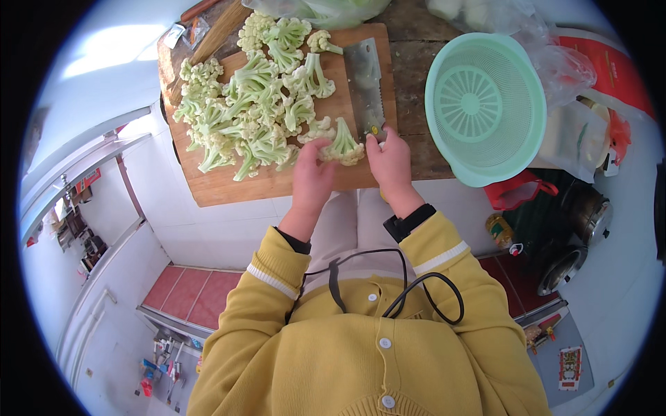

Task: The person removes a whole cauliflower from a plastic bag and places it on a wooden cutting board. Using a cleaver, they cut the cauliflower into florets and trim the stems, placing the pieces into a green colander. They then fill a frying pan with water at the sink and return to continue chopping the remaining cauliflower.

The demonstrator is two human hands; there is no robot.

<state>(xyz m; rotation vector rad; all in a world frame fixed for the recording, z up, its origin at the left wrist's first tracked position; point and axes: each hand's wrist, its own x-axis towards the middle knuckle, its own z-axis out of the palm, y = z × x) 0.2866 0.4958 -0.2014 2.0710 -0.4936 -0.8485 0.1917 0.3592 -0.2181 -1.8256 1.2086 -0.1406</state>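
Bright daylight-toned light fills the frame; white glare washes out part of the wall (114,50) at upper left; fisheye distortion curves straight edges toward the margins.

My sleeved forearms (267,281) reach forward and slant inward toward each other, my left hand (313,170) loosely bent with a gap between its thumb (329,168) and curved fingers (318,145), while my right hand (390,161), near it, curls in a grip, its thumb pointing forward.

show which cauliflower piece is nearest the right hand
The floret between left hand and right hand; other pieces lie farther left or higher up the cutting board.
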